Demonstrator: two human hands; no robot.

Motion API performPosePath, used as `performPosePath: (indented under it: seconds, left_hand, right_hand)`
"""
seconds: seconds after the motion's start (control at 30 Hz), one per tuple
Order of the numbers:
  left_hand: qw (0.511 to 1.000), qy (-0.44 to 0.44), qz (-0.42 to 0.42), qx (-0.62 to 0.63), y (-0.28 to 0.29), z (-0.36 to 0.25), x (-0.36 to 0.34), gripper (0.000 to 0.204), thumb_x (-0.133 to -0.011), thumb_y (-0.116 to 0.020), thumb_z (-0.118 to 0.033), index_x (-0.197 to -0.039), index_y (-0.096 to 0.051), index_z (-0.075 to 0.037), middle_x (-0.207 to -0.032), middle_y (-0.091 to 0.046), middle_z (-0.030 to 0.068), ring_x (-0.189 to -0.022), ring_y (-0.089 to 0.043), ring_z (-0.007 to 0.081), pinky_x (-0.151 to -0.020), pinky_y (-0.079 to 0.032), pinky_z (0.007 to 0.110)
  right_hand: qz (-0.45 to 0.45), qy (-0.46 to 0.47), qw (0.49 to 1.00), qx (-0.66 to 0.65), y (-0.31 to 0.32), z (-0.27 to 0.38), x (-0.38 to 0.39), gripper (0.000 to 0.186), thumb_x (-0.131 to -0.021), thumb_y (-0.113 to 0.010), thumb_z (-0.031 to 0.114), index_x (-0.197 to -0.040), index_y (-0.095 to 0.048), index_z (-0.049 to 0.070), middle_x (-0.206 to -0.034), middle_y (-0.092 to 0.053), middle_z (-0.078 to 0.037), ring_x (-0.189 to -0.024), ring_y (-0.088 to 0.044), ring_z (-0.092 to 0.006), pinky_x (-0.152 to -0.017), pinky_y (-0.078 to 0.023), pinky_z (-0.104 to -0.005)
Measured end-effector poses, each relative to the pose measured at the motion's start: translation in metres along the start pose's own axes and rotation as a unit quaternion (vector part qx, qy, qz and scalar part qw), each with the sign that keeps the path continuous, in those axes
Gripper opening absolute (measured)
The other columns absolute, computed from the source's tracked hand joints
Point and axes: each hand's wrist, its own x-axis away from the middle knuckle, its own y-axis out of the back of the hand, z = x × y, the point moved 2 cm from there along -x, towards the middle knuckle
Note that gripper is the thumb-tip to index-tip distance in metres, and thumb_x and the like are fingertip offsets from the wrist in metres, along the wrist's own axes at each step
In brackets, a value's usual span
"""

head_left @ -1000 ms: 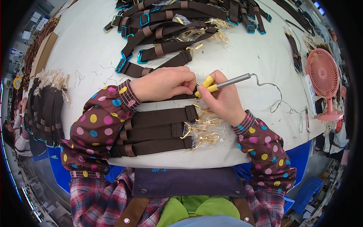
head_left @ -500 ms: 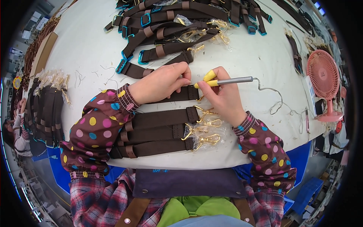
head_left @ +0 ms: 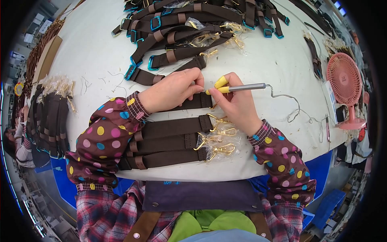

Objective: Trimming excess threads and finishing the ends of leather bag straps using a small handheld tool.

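Stretched sideways under my left hand (head_left: pixel 174 90) is a dark brown webbing strap (head_left: pixel 196 101), its stitched end and gold hook partly covered by my hands. My left thumb and forefinger pinch together at the strap's far edge; what they hold is too small to make out. My right hand (head_left: pixel 237 103) grips a wired pen-shaped tool (head_left: pixel 249 87) with a yellow grip and grey barrel. Its tip points left, close to my left fingertips. A yellow cover (head_left: pixel 221 82) sits on my right forefinger. Nearer me lie several similar straps (head_left: pixel 173 126) with plastic-wrapped gold snap hooks (head_left: pixel 225 149).
A heap of brown straps (head_left: pixel 189 18) with blue buckles fills the far side. More straps (head_left: pixel 50 117) hang over the left edge. At the right stand a pink fan (head_left: pixel 344 76) and slim tweezers-like tool (head_left: pixel 327 128). The tool's thin cord (head_left: pixel 298 105) trails across the white table (head_left: pixel 274 153).
My right hand and the pen-shaped tool have shifted slightly left and down. My left hand keeps its pinch in nearly the same place. The straps look unmoved.
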Motion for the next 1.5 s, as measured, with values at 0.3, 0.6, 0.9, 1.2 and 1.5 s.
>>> performPosePath:
  seconds: [0.3, 0.6, 0.9, 1.2, 1.5]
  left_hand:
    - [1.0, -0.001, 0.0, 0.0, 0.001, 0.001, 0.001, 0.013, -0.095, -0.055, -0.015, -0.094, -0.047, -0.005, -0.078, -0.058, 0.0056, -0.058, -0.056, 0.0106, -0.044, -0.045, 0.024]
    - [0.981, -0.045, -0.065, -0.178, 0.021, -0.005, 0.043, 0.018, -0.085, -0.065, -0.016, -0.095, -0.053, -0.008, -0.094, -0.057, 0.009, -0.083, -0.059, 0.0289, -0.072, -0.048, 0.035]
    - [0.956, -0.039, -0.123, -0.264, 0.022, 0.024, 0.082, 0.027, -0.079, -0.073, -0.017, -0.088, -0.05, -0.006, -0.086, -0.056, 0.0106, -0.079, -0.057, 0.0315, -0.068, -0.046, 0.038]
    - [0.991, 0.045, -0.077, -0.099, 0.062, -0.034, 0.106, 0.016, -0.088, -0.065, -0.016, -0.096, -0.054, -0.006, -0.069, -0.056, 0.0063, -0.063, -0.057, 0.02, -0.059, -0.045, 0.031]
    - [0.966, -0.121, -0.1, -0.207, 0.04, -0.009, 0.083, 0.022, -0.086, -0.065, -0.022, -0.102, -0.058, -0.009, -0.09, -0.06, 0.0086, -0.085, -0.061, 0.0271, -0.072, -0.049, 0.036]
  right_hand:
    - [0.005, -0.002, 1.0, 0.004, -0.001, 0.002, -0.001, 0.021, -0.087, -0.068, 0.013, -0.092, -0.05, 0.003, -0.069, -0.057, -0.002, -0.056, -0.052, -0.0058, -0.05, -0.042, -0.0221]
    - [0.003, 0.148, 0.981, 0.127, 0.032, 0.001, 0.005, 0.019, -0.082, -0.069, 0.007, -0.098, -0.058, 0.004, -0.08, -0.061, -0.008, -0.071, -0.059, -0.0223, -0.065, -0.048, -0.0298]
    - [0.103, 0.12, 0.968, 0.195, 0.03, 0.007, 0.007, 0.022, -0.077, -0.067, 0.001, -0.097, -0.058, 0.004, -0.086, -0.063, -0.009, -0.084, -0.06, -0.0268, -0.073, -0.049, -0.0348]
    - [0.074, 0.085, 0.983, 0.144, 0.04, 0.052, 0.017, 0.019, -0.079, -0.067, 0.001, -0.096, -0.058, 0.004, -0.082, -0.061, -0.012, -0.075, -0.062, -0.0272, -0.067, -0.05, -0.0329]
    - [0.128, 0.165, 0.963, 0.169, 0.047, 0.065, 0.038, 0.023, -0.077, -0.072, 0.002, -0.097, -0.06, 0.004, -0.082, -0.063, -0.01, -0.076, -0.063, -0.026, -0.067, -0.051, -0.0335]
